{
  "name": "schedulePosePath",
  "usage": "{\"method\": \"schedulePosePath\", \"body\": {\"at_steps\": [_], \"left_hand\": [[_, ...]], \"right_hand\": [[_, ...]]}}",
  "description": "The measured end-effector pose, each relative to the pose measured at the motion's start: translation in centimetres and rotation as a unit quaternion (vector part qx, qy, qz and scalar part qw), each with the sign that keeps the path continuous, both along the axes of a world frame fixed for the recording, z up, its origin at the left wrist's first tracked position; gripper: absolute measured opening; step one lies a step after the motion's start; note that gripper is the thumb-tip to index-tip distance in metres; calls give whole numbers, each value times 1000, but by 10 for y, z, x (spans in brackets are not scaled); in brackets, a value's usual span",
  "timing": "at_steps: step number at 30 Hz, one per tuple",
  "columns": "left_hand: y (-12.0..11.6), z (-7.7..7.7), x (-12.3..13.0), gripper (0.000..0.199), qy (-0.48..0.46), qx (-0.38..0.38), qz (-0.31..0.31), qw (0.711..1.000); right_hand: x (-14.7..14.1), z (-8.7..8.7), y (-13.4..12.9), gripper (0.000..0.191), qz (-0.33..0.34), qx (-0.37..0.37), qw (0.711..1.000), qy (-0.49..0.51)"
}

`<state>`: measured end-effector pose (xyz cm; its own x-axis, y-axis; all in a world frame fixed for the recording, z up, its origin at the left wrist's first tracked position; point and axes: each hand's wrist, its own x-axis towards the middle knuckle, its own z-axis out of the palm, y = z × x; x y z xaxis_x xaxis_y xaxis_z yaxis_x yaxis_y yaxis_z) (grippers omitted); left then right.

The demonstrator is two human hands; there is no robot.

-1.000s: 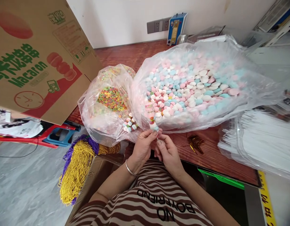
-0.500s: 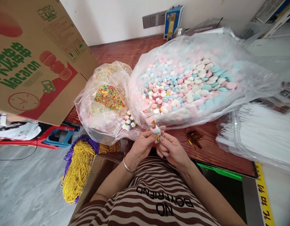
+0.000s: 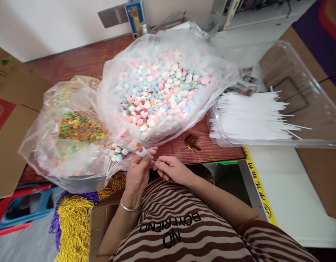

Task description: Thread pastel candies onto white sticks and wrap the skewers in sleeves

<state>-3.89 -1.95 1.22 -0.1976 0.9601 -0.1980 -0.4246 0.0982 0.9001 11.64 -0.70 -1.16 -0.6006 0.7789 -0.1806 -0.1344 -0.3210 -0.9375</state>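
Observation:
My left hand [image 3: 139, 173] is closed around the lower end of a small clear printed candy bag [image 3: 140, 150]. Coloured sweets show inside it, above my fingers. Close beside it, the fingers of my right hand [image 3: 173, 169] are pinched together just below the bag; what lies between them is too small to make out. Left of my hands, several candy pops [image 3: 118, 152] in pink, white and blue lie on the plastic, their white sticks pointing toward me. Gold twist ties [image 3: 192, 142] are scattered on the wooden table [image 3: 211, 151] to the right.
A big plastic bag [image 3: 168, 87] of pastel sweets covers the table's middle. Left of it lies a bag of small colourful rings [image 3: 80, 127]. White sticks [image 3: 252, 116] fill a clear tray [image 3: 318, 131] at right. A cardboard box [image 3: 10, 145] stands left; gold bead strings [image 3: 74, 225] hang below.
The view has swung right, so the table's things appear farther left. My right hand has drawn slightly away from my left, which still holds the candy bag.

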Motion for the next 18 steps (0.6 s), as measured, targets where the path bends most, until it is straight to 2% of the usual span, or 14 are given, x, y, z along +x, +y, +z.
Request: {"method": "schedulePosePath", "body": {"at_steps": [1,2,4,6,7,8,10,12,15,18], "left_hand": [[2,1,-5,26,8,21,20,1000],[4,2,-10,25,18,40,39,998],[6,5,-19,26,44,68,61,995],[6,6,-21,27,63,82,56,993],[5,5,-20,27,67,83,47,993],[4,5,-17,27,70,82,37,993],[1,2,-8,27,77,74,22,994],[-1,-1,-2,28,85,71,17,994],[-5,-6,-2,29,110,68,22,991],[-9,-13,-10,28,140,54,24,988]], "right_hand": [[12,-2,-2,38,-43,77,993,-74],[25,-4,-3,30,-95,146,973,-151],[53,-12,-2,22,-200,225,909,-288],[76,-21,5,20,-276,246,840,-398],[83,-25,11,20,-294,250,813,-437],[87,-29,17,22,-300,250,791,-471],[86,-31,32,25,-293,237,766,-520],[79,-30,45,28,-283,204,765,-541],[72,-28,58,27,-288,150,806,-496],[74,-28,59,25,-293,128,845,-429]]}}
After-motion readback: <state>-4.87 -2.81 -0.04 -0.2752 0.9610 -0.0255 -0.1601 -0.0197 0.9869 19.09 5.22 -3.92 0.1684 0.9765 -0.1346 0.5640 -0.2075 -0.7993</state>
